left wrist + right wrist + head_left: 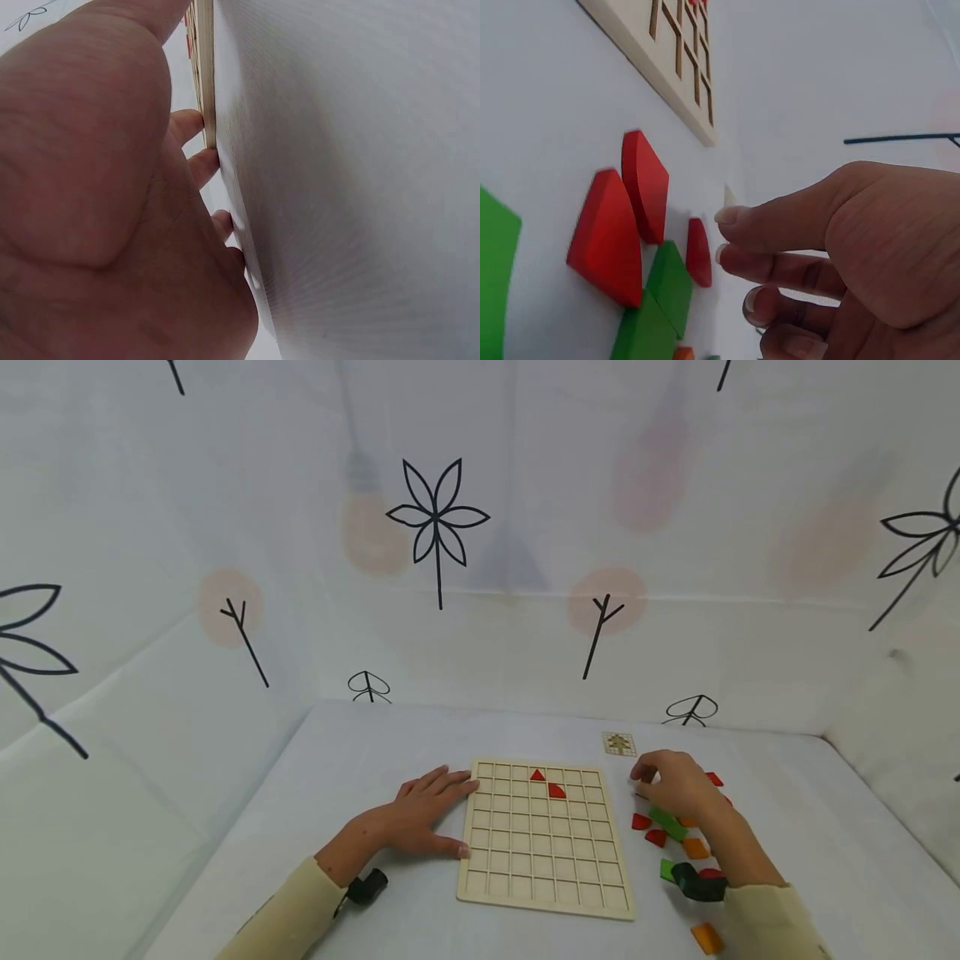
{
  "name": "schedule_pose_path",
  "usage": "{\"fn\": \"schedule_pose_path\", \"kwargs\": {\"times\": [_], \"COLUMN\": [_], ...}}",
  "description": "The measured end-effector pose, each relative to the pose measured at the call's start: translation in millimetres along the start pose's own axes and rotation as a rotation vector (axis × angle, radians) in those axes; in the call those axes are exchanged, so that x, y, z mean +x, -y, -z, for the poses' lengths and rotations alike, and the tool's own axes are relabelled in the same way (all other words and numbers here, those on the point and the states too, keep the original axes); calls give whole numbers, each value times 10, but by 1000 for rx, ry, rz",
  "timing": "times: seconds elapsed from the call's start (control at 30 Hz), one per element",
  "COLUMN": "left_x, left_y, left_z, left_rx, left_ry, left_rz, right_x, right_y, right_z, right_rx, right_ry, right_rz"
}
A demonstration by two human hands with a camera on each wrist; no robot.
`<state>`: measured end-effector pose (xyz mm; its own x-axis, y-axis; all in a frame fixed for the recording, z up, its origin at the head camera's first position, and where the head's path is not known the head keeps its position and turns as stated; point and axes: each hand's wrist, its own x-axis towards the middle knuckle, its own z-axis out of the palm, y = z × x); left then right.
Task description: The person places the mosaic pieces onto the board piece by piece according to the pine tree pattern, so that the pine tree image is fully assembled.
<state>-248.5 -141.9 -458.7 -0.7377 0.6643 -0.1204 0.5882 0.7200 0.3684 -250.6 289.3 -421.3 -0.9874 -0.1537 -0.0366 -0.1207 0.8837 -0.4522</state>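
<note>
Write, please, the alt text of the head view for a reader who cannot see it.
A person's left hand touches the left edge of a pale grid board holding two red pieces. The right hand, fingers curled, is near loose red, green and orange pieces at the board's right; whether it holds anything is unclear.

Midway across the plain white worktop (408, 935), the pale wood-toned board (525, 905) is patterned with a grid of squares, its far edge brightened by a solid red triangle (537, 775) and a solid red curved-edged piece (557, 791). Toward the worktop's right edge lie unpatterned red pieces (641, 822), green pieces (667, 823) and orange pieces (695, 848), while the cream card (618, 743) by the far edge shows a brownish grid and figure. Cream sleeves (288, 914) cross the near edge; black-outlined flowers and twigs with faint peach blotches pattern the white backdrop (300, 485).
</note>
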Motion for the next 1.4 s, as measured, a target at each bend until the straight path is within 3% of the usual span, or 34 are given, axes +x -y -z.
{"fn": "schedule_pose_path", "kwargs": {"times": [0.3, 0.83, 1.13, 1.4], "left_x": [4, -2, -15, -18], "left_y": [3, -14, -16, -14], "left_z": [-7, 4, -2, 6], "left_rx": [4, 10, 8, 11], "left_ry": [3, 4, 1, -3], "left_rz": [3, 4, -6, -2], "right_x": [-6, 6, 3, -2], "right_y": [-113, -173, -65, 86], "right_z": [45, -3, -11, -10], "right_rx": [30, 23, 75, 142], "right_ry": [54, 63, 58, 32], "right_rz": [-96, -41, -36, 22]}}
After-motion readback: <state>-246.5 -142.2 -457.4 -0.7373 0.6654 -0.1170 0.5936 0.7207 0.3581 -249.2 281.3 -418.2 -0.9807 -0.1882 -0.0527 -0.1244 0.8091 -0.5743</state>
